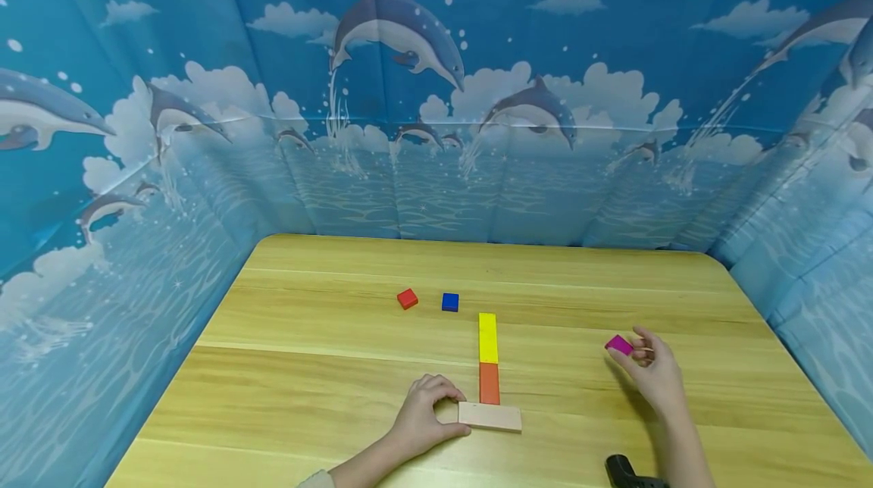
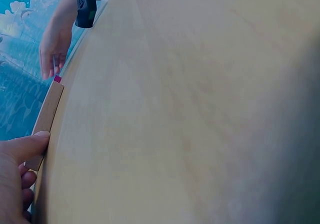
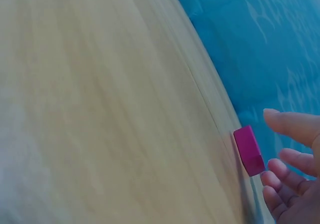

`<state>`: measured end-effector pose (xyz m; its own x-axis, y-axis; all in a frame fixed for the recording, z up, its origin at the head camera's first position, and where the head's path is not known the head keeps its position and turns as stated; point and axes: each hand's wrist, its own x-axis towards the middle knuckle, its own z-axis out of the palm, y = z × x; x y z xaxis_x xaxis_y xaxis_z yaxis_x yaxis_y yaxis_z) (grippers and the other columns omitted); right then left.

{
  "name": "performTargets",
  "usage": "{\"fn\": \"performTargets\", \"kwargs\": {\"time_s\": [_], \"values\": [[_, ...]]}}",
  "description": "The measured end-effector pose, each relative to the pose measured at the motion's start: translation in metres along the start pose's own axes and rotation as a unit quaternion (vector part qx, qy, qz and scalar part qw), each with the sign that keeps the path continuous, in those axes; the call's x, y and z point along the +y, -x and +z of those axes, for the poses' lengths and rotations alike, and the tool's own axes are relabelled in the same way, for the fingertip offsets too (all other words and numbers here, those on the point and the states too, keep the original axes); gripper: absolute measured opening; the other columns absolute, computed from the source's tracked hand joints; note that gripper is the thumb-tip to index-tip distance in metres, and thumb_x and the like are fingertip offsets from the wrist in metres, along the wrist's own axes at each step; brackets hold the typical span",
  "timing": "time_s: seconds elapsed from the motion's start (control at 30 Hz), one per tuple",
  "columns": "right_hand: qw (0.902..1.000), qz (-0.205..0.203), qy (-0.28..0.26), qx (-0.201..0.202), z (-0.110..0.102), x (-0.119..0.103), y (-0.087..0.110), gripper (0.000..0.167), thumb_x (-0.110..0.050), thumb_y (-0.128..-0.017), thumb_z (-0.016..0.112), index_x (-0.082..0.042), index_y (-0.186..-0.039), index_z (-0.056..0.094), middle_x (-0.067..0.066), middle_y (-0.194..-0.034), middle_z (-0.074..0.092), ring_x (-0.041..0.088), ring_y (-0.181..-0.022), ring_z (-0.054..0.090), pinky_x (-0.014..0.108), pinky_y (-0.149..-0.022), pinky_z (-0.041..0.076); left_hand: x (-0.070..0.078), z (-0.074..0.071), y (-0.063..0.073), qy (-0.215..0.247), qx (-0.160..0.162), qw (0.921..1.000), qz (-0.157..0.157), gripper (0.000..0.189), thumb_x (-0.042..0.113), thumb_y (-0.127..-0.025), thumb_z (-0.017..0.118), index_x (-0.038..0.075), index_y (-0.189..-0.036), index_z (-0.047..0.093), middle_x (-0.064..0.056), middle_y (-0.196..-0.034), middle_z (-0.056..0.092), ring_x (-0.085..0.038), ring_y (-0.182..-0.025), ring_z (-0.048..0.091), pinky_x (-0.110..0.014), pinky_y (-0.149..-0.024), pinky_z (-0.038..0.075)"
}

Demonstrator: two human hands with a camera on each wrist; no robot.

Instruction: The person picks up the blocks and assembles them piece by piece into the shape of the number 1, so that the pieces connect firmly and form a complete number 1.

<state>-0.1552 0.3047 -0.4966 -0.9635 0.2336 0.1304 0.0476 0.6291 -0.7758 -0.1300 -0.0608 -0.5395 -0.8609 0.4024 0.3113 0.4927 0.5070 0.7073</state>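
Observation:
A plain wooden block (image 1: 489,417) lies crosswise on the table, and my left hand (image 1: 426,416) grips its left end between thumb and fingers. In the left wrist view the thumb presses on the side of this wooden block (image 2: 48,107). An orange block (image 1: 489,383) meets its far edge, with a yellow block (image 1: 487,338) in line beyond. My right hand (image 1: 656,373) is beside a magenta block (image 1: 618,345) at the right. The right wrist view shows the thumb and fingers spread, with a gap between the thumb and the magenta block (image 3: 249,150).
A small red block (image 1: 407,298) and a blue block (image 1: 450,302) lie farther back on the wooden table (image 1: 307,314). A dolphin-print curtain (image 1: 436,192) stands along the table's far and side edges. A black device (image 1: 622,470) is near the right wrist.

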Motion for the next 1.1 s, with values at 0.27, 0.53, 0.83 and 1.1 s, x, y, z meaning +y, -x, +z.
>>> {"fn": "performTargets", "kwargs": {"time_s": [0.27,0.53,0.83,1.1], "values": [[0.9998,0.002,0.017,0.004,0.002,0.009,0.004,0.066,-0.027,-0.083,0.067,0.011,-0.129,0.039,0.019,-0.105,0.047,0.008,-0.079,0.041,0.012,-0.061,0.037,-0.001,0.001,0.002,0.000,0.000,1.0000,0.003,0.032,0.032,-0.063,0.082,0.022,-0.089,0.066,0.018,-0.089,0.057,-0.002,-0.089,0.048,-0.037,-0.091,0.035],[0.9993,-0.018,0.028,0.019,0.005,0.020,0.006,0.060,-0.024,-0.082,0.068,0.011,-0.124,0.044,0.019,-0.104,0.050,0.002,-0.081,0.040,0.007,-0.065,0.033,-0.002,0.004,0.005,0.000,0.009,0.9999,0.015,0.032,0.031,-0.063,0.082,0.022,-0.088,0.066,0.018,-0.088,0.057,-0.001,-0.088,0.047,-0.035,-0.088,0.035],[0.9994,0.011,0.033,0.007,0.008,0.025,0.006,0.057,-0.024,-0.084,0.066,0.009,-0.124,0.044,0.017,-0.106,0.046,0.018,-0.089,0.039,0.014,-0.069,0.033,-0.003,0.007,0.007,-0.003,0.012,0.9998,0.017,0.032,0.031,-0.063,0.082,0.022,-0.088,0.065,0.018,-0.089,0.057,-0.001,-0.088,0.047,-0.035,-0.088,0.035],[0.9992,0.018,0.032,0.015,0.011,0.026,0.006,0.052,-0.026,-0.084,0.066,0.009,-0.120,0.049,0.018,-0.104,0.044,0.021,-0.089,0.039,0.016,-0.070,0.033,-0.004,0.009,0.008,-0.005,0.012,0.9998,0.017,0.032,0.032,-0.063,0.082,0.022,-0.089,0.066,0.018,-0.089,0.057,-0.001,-0.088,0.048,-0.035,-0.088,0.036]]}}
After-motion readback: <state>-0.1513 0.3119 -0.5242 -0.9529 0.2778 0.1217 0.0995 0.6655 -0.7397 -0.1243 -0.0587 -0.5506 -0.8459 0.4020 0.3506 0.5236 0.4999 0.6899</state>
